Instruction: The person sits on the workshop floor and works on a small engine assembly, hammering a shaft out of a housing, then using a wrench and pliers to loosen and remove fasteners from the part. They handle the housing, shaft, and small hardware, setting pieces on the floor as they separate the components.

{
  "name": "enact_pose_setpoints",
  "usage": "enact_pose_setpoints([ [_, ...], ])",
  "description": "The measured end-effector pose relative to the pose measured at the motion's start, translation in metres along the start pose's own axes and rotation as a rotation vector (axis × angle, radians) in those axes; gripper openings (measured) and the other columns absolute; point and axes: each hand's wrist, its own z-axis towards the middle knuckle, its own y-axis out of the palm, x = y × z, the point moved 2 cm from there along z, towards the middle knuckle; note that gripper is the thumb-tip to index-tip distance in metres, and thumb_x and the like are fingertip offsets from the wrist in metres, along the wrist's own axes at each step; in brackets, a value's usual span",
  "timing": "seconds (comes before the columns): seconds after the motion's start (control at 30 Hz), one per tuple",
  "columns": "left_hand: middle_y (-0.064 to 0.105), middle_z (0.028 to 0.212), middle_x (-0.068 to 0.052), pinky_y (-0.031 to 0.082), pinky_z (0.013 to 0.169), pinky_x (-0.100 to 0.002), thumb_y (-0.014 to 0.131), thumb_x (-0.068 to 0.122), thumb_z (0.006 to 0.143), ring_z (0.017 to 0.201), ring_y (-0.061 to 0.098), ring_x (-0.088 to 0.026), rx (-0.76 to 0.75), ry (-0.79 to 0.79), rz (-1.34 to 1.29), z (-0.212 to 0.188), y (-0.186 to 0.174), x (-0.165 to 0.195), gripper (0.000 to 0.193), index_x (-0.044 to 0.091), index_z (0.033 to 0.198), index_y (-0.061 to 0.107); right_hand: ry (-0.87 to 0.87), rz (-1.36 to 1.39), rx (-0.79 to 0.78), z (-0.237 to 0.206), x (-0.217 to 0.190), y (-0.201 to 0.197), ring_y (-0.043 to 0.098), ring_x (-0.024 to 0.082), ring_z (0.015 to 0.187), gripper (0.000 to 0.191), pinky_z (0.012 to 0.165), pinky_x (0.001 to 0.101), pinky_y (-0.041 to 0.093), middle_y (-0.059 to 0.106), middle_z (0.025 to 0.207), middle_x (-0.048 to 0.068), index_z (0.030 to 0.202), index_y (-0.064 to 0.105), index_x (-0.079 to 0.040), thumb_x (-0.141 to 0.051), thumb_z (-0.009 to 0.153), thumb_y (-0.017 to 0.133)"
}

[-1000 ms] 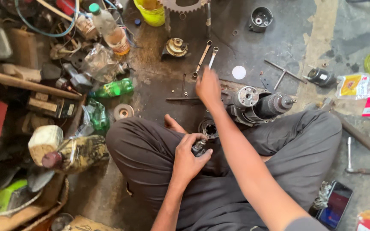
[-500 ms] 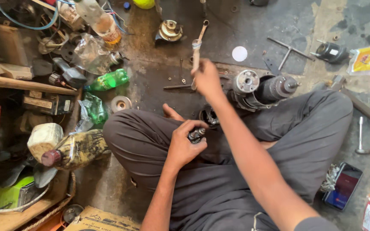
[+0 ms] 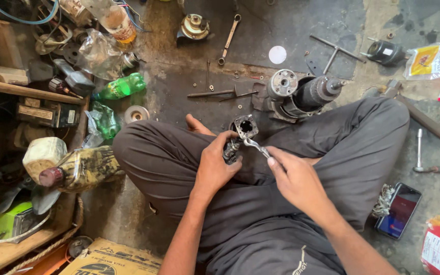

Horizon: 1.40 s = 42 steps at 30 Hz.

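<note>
Sitting cross-legged on the floor, the person's left hand point(image 3: 215, 168) is closed around a small metal housing point(image 3: 240, 133) over the lap, while the right hand point(image 3: 294, 178) grips a spanner point(image 3: 257, 147) set against it. The motor parts point(image 3: 301, 94) lie apart ahead, so disassembly looks unfinished.

A small dark, greasy metal housing point(image 3: 242, 130) with a round bore (open end facing up) sits above the crossed legs, with a slim silvery wrench point(image 3: 257, 147) touching its lower edge.
</note>
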Motion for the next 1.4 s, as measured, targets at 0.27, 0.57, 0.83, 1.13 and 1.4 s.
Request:
enact_pose_setpoints([
  [0.27, 0.071, 0.109, -0.017, 0.055, 0.089, -0.041, 0.079, 0.003, 0.071, 0.103, 0.070, -0.036, 0.103, 0.075, 0.113, -0.007, 0.013, -0.006, 0.054, 0.005, 0.123, 0.061, 0.111, 0.113, -0.098, -0.008, 0.005, 0.028, 0.067, 0.041, 0.085, 0.030, 0.076, 0.0441, 0.053, 0.070, 0.095, 0.023, 0.125, 0.062, -0.003, -0.016, 0.100, 0.052],
  [0.57, 0.068, 0.104, -0.015, 0.053, 0.089, -0.044, 0.077, 0.001, 0.069, 0.101, 0.066, -0.037, 0.132, 0.168, 0.182, -0.007, 0.014, -0.007, 0.056, 0.006, 0.122, 0.062, 0.021, -0.089, -0.065, -0.005, -0.001, 0.038, 0.063, 0.046, 0.091, 0.027, 0.073, 0.0516, 0.048, 0.066, 0.095, 0.025, 0.118, 0.058, 0.002, -0.014, 0.097, 0.054],
  [0.83, 0.068, 0.097, -0.012, 0.055, 0.084, -0.038, 0.074, 0.002, 0.069, 0.094, 0.070, -0.032, 0.037, 0.107, 0.094, -0.001, 0.005, -0.005, 0.042, 0.007, 0.110, 0.069, -0.045, -0.073, -0.013, 0.010, 0.021, 0.040, 0.063, 0.040, 0.091, 0.021, 0.079, 0.0456, 0.050, 0.064, 0.095, 0.023, 0.106, 0.067, 0.001, -0.017, 0.095, 0.062],
  [1.13, 0.076, 0.098, -0.010, 0.056, 0.085, -0.029, 0.074, 0.004, 0.075, 0.090, 0.073, -0.018, -0.096, -0.056, -0.120, 0.009, -0.009, -0.012, 0.036, 0.006, 0.111, 0.071, 0.294, 0.950, -0.174, 0.007, 0.036, 0.008, 0.072, 0.024, 0.084, 0.039, 0.072, 0.0358, 0.056, 0.073, 0.102, 0.021, 0.124, 0.066, 0.005, -0.014, 0.090, 0.063],
  [1.4, 0.071, 0.103, -0.014, 0.056, 0.085, -0.035, 0.072, 0.002, 0.070, 0.095, 0.072, -0.032, 0.027, 0.109, 0.006, 0.004, 0.001, -0.007, 0.043, 0.004, 0.113, 0.068, 0.289, 0.761, -0.142, 0.001, 0.047, 0.038, 0.044, 0.005, 0.058, 0.035, 0.050, 0.0207, 0.035, 0.059, 0.077, 0.003, 0.133, 0.049, -0.005, -0.014, 0.101, 0.057],
])
